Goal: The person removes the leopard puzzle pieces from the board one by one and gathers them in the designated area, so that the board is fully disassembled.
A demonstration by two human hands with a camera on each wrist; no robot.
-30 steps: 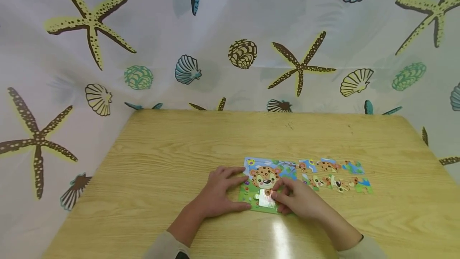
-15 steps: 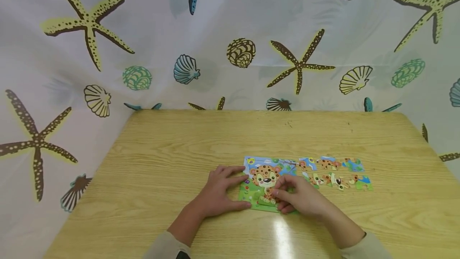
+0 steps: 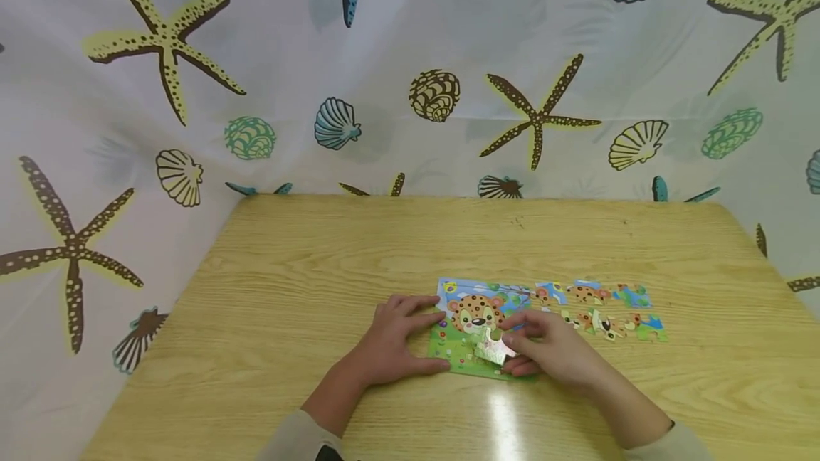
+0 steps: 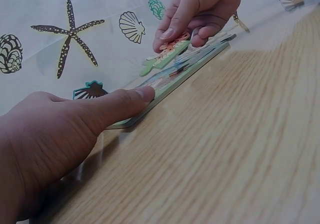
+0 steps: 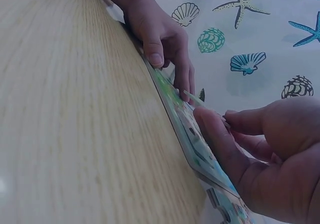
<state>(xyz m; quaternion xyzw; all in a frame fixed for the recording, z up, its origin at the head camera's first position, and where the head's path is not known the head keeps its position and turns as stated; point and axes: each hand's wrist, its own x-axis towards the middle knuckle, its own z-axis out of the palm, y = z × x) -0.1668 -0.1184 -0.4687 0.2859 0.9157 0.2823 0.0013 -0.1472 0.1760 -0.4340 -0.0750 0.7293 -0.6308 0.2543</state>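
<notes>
A puzzle board (image 3: 451,348) with a spotted leopard cub picture lies flat on the table. My left hand (image 3: 396,348) rests at its left edge, fingers spread; in the left wrist view the thumb (image 4: 135,98) presses on the board's rim. Between thumb and fingers, my right hand (image 3: 556,351) pinches a puzzle piece (image 3: 490,348), held tilted over the lower part of the board. Light glares off its face in the head view. From the left wrist, the piece (image 4: 167,54) shows a green edge and stands clear above the board.
Right of the board, loose puzzle pieces (image 3: 588,293) lie in two rows, the nearest partly behind my right hand. The wooden table (image 3: 307,269) ends at a white cloth (image 3: 384,155) printed with starfish and shells, which hangs at the back and sides.
The puzzle piece, pinched by my right hand throughout, has tilted back and forth and shifted slightly right along with the hand. My left hand stays at the board's edge.
</notes>
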